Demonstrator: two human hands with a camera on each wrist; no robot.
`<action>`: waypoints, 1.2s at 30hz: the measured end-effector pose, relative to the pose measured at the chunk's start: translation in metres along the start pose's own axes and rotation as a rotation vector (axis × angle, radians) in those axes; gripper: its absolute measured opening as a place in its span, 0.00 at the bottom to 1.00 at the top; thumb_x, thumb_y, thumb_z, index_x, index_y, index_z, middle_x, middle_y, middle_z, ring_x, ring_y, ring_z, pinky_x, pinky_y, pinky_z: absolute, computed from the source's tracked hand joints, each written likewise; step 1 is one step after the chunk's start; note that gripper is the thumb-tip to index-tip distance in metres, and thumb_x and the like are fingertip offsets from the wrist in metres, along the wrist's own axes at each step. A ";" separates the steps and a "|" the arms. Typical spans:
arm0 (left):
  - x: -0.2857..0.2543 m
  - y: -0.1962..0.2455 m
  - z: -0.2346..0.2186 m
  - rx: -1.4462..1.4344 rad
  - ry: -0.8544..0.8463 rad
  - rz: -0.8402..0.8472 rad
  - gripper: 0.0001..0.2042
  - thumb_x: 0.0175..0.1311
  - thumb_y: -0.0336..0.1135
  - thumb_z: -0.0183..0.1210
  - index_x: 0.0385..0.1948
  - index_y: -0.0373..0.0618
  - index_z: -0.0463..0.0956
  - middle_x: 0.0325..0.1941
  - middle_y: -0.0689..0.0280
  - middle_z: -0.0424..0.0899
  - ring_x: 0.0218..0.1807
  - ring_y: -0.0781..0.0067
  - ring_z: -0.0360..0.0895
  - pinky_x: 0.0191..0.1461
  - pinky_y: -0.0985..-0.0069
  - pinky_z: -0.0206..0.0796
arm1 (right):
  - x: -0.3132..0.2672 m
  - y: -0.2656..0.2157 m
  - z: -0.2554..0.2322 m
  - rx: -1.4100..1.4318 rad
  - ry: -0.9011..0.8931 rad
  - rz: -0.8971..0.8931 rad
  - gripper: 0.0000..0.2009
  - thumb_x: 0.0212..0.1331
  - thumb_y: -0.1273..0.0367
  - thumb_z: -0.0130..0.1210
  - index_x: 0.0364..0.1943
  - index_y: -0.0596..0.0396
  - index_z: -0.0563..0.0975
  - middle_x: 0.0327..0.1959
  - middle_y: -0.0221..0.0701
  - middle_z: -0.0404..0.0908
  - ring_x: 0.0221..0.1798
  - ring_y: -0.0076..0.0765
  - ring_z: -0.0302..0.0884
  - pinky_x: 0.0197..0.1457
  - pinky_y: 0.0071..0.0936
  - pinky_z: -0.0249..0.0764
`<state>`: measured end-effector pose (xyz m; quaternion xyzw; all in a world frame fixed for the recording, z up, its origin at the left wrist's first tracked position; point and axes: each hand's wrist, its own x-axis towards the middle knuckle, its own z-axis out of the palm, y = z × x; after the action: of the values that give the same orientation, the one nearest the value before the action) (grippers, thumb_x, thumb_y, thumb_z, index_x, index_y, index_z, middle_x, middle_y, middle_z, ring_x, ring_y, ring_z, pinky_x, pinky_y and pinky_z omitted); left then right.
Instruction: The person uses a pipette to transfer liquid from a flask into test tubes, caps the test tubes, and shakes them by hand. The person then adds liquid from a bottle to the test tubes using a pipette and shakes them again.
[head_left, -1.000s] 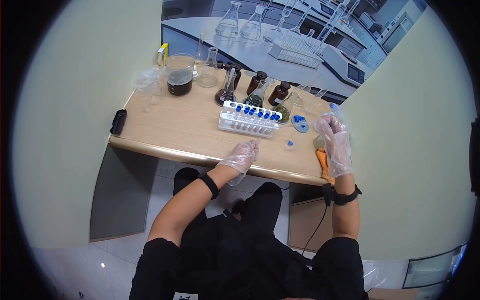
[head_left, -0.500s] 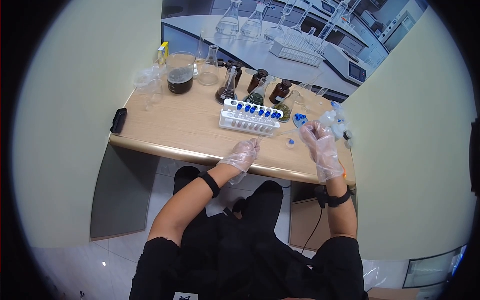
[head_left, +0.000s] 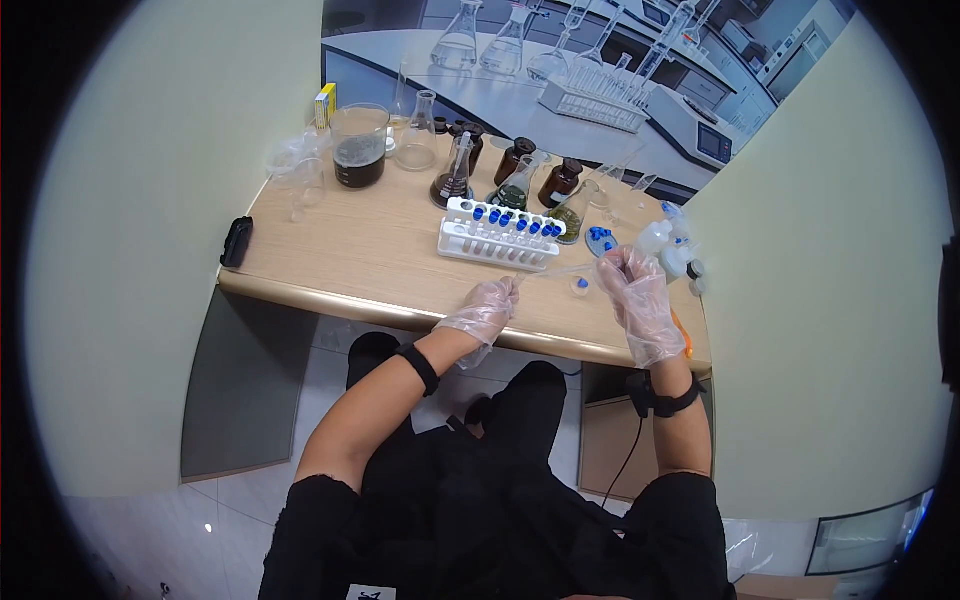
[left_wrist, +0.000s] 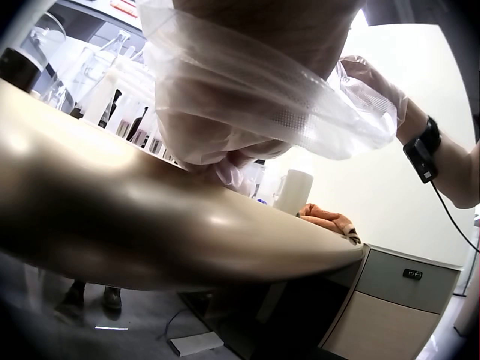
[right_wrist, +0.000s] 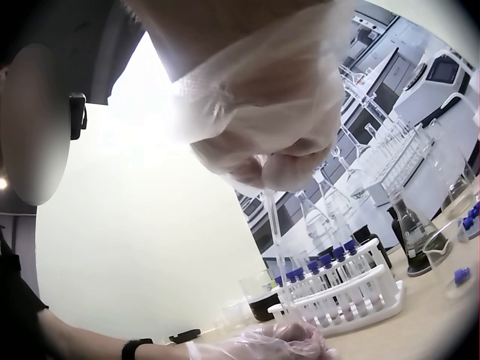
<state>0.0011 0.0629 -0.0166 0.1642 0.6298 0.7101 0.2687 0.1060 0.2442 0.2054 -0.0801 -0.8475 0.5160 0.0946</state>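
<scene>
My gloved right hand (head_left: pixel 640 300) pinches a clear plastic dropper (right_wrist: pixel 274 229) at its upper end. The dropper slants down and left, its tip close over my left hand. My gloved left hand (head_left: pixel 484 310), at the desk's front edge, grips a small clear tube (head_left: pixel 519 279), mostly hidden by the fingers. Just behind it stands a white rack (head_left: pixel 497 250) of tubes with blue caps (head_left: pixel 507 219). Between the hands and a little farther back, a small clear cup (head_left: pixel 580 290) has a blue cap by it.
Behind the rack stand flasks (head_left: pixel 513 187) with dark and green contents and brown bottles (head_left: pixel 563 182). A beaker of dark liquid (head_left: pixel 360 165) is at the back left. On the right are a blue dish (head_left: pixel 598 247) of caps, white bottles (head_left: pixel 674 262) and an orange cloth (left_wrist: pixel 330 220).
My right hand has come left with the dropper, from beside the bottle at the right to near my left hand. The left hand has stayed in place.
</scene>
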 end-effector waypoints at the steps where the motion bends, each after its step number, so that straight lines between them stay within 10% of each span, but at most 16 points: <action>1: -0.002 0.006 0.001 -0.095 0.006 -0.015 0.08 0.80 0.35 0.49 0.39 0.44 0.74 0.32 0.64 0.79 0.35 0.70 0.81 0.42 0.67 0.73 | 0.001 0.003 -0.001 0.009 -0.018 -0.029 0.08 0.70 0.65 0.64 0.38 0.54 0.80 0.28 0.16 0.71 0.28 0.11 0.63 0.29 0.15 0.58; 4: -0.020 0.024 0.000 0.525 0.061 0.257 0.12 0.82 0.42 0.48 0.41 0.44 0.74 0.29 0.58 0.81 0.34 0.60 0.81 0.42 0.63 0.72 | 0.000 0.004 0.000 -0.207 0.041 -0.095 0.10 0.70 0.64 0.64 0.36 0.55 0.79 0.26 0.17 0.70 0.28 0.13 0.62 0.30 0.17 0.58; 13: -0.015 0.024 0.000 0.665 0.060 0.360 0.15 0.82 0.46 0.48 0.50 0.45 0.75 0.30 0.54 0.84 0.34 0.51 0.84 0.42 0.56 0.73 | -0.001 -0.003 0.003 -0.307 0.102 -0.292 0.17 0.70 0.63 0.63 0.27 0.61 0.78 0.16 0.27 0.69 0.21 0.22 0.63 0.25 0.31 0.61; 16: -0.010 0.016 0.002 0.796 0.114 0.468 0.16 0.83 0.45 0.47 0.53 0.42 0.76 0.32 0.54 0.85 0.34 0.53 0.84 0.42 0.59 0.73 | -0.004 -0.011 0.005 -0.154 0.051 -0.108 0.16 0.71 0.64 0.62 0.27 0.60 0.78 0.15 0.29 0.67 0.20 0.24 0.63 0.24 0.33 0.60; 28: -0.020 0.032 0.001 0.583 0.048 0.311 0.09 0.75 0.30 0.51 0.48 0.38 0.77 0.35 0.57 0.85 0.36 0.60 0.83 0.45 0.68 0.75 | 0.022 -0.010 -0.008 -0.421 0.194 -0.201 0.19 0.75 0.60 0.58 0.27 0.60 0.77 0.21 0.39 0.72 0.25 0.34 0.65 0.31 0.40 0.63; 36: -0.016 0.017 0.001 0.350 0.050 0.325 0.08 0.77 0.32 0.48 0.48 0.41 0.75 0.35 0.65 0.81 0.34 0.69 0.80 0.43 0.70 0.74 | 0.153 -0.009 -0.047 -0.583 0.561 -0.394 0.24 0.74 0.53 0.54 0.32 0.63 0.81 0.30 0.51 0.81 0.33 0.54 0.76 0.41 0.48 0.70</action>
<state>0.0116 0.0537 0.0018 0.2896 0.7151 0.6279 0.1027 -0.0316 0.3161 0.2463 -0.0774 -0.8982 0.1863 0.3905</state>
